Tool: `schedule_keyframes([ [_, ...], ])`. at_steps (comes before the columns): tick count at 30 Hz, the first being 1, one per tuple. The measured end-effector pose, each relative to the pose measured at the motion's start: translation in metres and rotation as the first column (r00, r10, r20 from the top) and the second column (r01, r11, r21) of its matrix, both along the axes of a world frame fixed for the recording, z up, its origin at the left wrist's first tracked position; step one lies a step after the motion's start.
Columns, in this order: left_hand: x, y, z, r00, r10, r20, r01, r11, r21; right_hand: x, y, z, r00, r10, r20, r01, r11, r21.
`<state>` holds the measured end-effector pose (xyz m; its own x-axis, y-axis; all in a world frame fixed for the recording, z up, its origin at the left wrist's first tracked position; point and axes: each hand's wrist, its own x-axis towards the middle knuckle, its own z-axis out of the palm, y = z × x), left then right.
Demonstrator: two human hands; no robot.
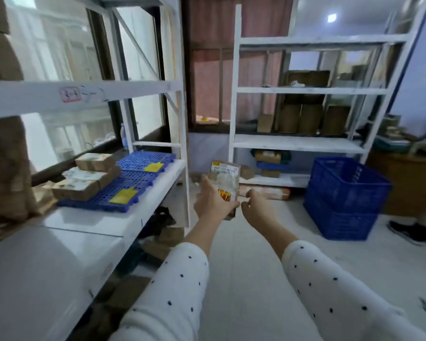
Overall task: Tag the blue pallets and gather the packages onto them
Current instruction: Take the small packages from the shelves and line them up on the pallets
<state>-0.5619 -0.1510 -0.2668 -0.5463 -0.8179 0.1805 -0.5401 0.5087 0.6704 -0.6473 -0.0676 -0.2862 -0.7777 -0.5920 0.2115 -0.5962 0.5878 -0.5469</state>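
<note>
Out in the aisle between the racks, both arms were stretched forward in white dotted sleeves. Her left hand (210, 201) gripped a small brown package (223, 183) from below, fingers and thumb wrapped round its lower part, holding it upright with its printed label facing back. Beside it, her right hand (255, 205) hovered just off the package's lower edge, fingers loosely curled and holding nothing. On the white shelf (133, 217) to the left lay two blue pallets (133, 183), each carrying a yellow tag (122, 196), the farther tag (154, 166) near the shelf's front edge. Three taped boxes (84, 178) sat stacked on the pallets' window side. Stacked blue crates (344, 195) stood on the floor to the right.
</note>
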Motion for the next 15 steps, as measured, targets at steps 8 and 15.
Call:
schedule_keyframes([
  [8, -0.052, 0.035, -0.099, 0.985, -0.011, 0.17, -0.01, 0.992, 0.122, -0.047, 0.056, -0.094, 0.988, 0.054, -0.147, 0.01, 0.915, 0.404],
  [15, -0.082, 0.039, -0.147, 0.961, -0.028, 0.275, -0.014, 0.988, 0.152, -0.081, 0.057, -0.139, 0.997, 0.027, -0.066, 0.013, 0.839, 0.544],
])
